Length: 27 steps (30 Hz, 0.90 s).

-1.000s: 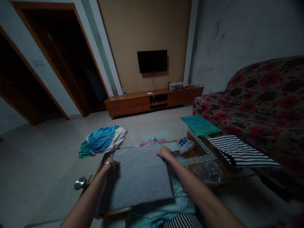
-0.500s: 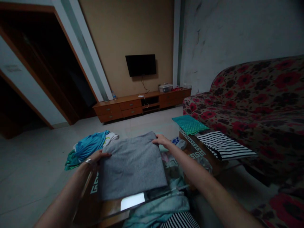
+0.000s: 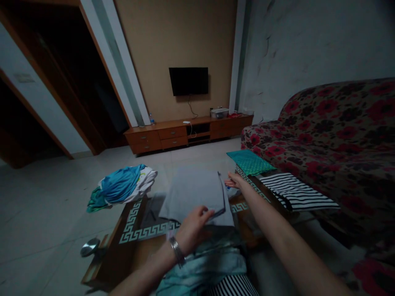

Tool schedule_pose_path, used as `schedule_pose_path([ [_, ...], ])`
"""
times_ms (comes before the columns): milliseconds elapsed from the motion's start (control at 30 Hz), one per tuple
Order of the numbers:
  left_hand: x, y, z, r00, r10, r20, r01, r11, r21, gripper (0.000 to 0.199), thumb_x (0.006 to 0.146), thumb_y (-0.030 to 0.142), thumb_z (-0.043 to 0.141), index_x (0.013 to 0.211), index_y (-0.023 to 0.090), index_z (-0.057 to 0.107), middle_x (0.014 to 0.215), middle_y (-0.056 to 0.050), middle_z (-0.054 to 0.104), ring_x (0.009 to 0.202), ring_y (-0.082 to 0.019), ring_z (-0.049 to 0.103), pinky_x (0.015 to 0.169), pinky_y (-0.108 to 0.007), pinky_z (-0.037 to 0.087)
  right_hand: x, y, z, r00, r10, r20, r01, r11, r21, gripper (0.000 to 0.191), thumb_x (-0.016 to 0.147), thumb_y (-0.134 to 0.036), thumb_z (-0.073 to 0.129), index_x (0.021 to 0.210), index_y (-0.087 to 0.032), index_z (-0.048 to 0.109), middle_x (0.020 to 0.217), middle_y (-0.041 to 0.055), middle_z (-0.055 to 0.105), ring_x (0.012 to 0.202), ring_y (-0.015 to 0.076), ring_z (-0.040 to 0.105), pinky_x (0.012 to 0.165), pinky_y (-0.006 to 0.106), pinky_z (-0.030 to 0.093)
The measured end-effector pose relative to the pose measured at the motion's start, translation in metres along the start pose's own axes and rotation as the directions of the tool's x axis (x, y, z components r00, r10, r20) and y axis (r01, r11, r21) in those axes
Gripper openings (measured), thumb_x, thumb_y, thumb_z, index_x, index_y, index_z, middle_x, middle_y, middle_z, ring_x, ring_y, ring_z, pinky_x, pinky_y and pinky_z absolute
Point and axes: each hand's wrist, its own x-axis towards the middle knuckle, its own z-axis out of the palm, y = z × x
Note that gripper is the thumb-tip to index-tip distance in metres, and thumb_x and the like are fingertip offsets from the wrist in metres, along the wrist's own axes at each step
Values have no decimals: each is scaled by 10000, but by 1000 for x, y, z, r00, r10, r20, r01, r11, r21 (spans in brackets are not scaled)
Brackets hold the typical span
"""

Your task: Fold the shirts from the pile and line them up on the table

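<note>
The left hand (image 3: 194, 229) curls at the near edge of a soft, light folded grey cloth (image 3: 193, 195) lying on the table (image 3: 106, 257), its grip unclear, while the open right hand (image 3: 233, 180) reaches just beyond the cloth's far right corner; the folded edge offers the easiest hold.

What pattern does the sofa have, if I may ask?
The sofa: red flowers, best in the head view.

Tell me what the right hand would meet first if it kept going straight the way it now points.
The right hand points left, so it would probably meet the folded grey cloth first, just beyond its fingertips, though depth is hard to judge here.
</note>
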Motion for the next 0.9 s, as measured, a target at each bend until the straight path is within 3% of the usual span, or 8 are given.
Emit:
schedule_pose_path([
  [67,-9,-7,36,993,-55,106,51,998,40,592,731,153,625,1302,264,516,1352,-90,487,1198,-272,469,995,-409,409,-1,22,-10,998,63,9,-63,998,-18,317,977,-357,406,1060,-99,573,953,97,647,805,150,648,703,303,547],
  [133,-18,-24,50,987,-109,121,99,992,82,512,748,155,613,1243,274,559,1349,-78,497,1225,-276,445,1002,-429,388,0,40,-17,997,77,1,-77,996,-39,328,993,-318,329,1015,-92,566,915,127,661,789,148,665,675,263,539],
  [300,-33,-77,50,963,-268,-13,267,949,171,415,803,166,566,1207,262,584,1347,-86,492,1256,-274,413,996,-430,366,-7,66,-14,999,39,-27,-43,982,-181,181,909,-225,448,924,-118,593,855,105,676,747,162,660,640,247,513],
  [433,-43,-100,63,950,-307,-52,311,927,208,463,810,127,542,1250,271,551,1364,-81,477,1256,-268,409,995,-422,356,-32,81,4,996,-67,-58,45,946,-320,182,794,-191,584,961,-141,634,866,86,677,879,211,636,774,281,479],
  [533,-45,-102,68,952,-297,-73,306,926,222,420,839,96,469,1216,254,566,1327,-76,507,1213,-246,445,970,-398,364,-51,89,13,975,-217,-46,164,843,-512,349,752,-111,568,1095,-147,623,982,99,672,981,219,606,852,274,427],
  [633,-46,-97,64,953,-299,-51,302,925,230,353,859,97,427,1128,244,603,1242,-66,559,1136,-228,488,914,-364,383,-62,92,9,963,-265,39,217,686,-694,452,742,-56,502,1177,-138,593,957,88,682,903,192,623,782,241,419],
  [767,-51,-86,57,943,-334,-13,323,903,284,301,835,135,497,1086,258,608,1202,-58,574,1110,-242,494,924,-404,366,-68,95,-6,979,-184,86,190,681,-707,465,719,-73,547,1178,-136,592,839,46,690,780,169,629,675,218,403],
  [900,-39,-60,62,947,-320,-43,316,894,317,249,798,290,637,1041,240,616,1243,-86,543,1191,-308,432,1005,-504,299,-73,106,-14,977,-199,76,196,705,-681,392,768,-194,596,1154,-125,605,775,40,677,740,173,621,663,234,401],
])
